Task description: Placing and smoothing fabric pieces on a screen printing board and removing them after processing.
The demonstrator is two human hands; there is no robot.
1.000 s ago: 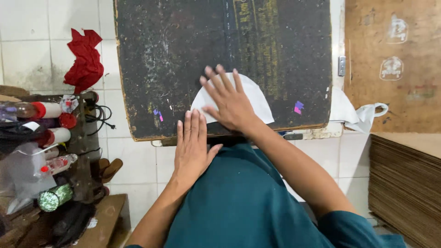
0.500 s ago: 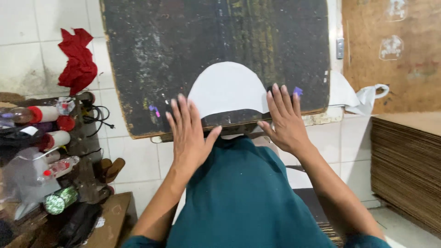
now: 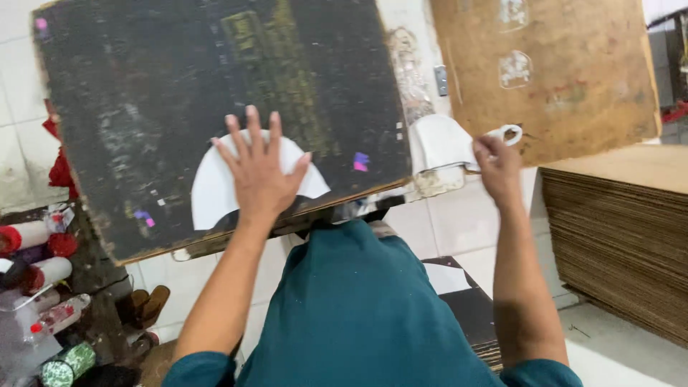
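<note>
A white half-round piece (image 3: 215,190) lies on a worn black board (image 3: 179,93) propped in front of me. My left hand (image 3: 261,172) presses flat on it with fingers spread. My right hand (image 3: 498,161) is off the board's right edge, its fingers closed on a small pile of white shaped pieces (image 3: 437,143) with a loop (image 3: 509,132) at the end. A teal garment (image 3: 358,308) covers my lap below the board.
A tall stack of brown cardboard sheets (image 3: 616,229) stands at the right, under a brown board (image 3: 545,72) leaning on the wall. Spools, bottles and tubes (image 3: 36,279) crowd a low stand at the left, with a red cloth (image 3: 61,172) behind. The wall is white tile.
My right hand left the white piece and moved right to the pile beside the board. My left hand slid up onto the middle of the white piece.
</note>
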